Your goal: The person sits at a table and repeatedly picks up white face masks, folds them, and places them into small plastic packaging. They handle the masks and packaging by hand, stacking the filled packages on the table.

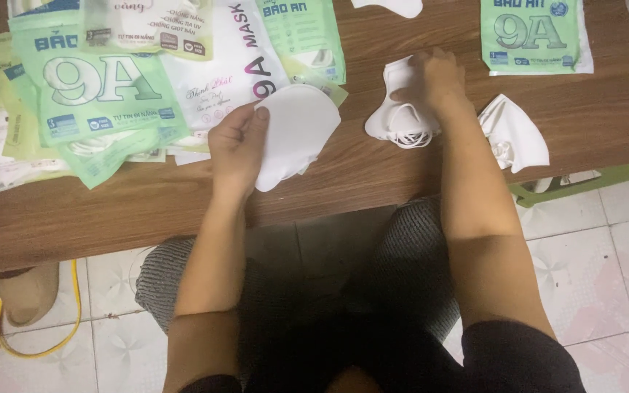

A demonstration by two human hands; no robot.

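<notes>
two hands [238,145] [437,78] hold white masks [296,131] [394,109].

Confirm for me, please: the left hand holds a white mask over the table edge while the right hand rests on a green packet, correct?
Not quite. In the head view the left hand does hold a white mask, but the right hand rests on a pile of white masks, not a green packet.
</notes>
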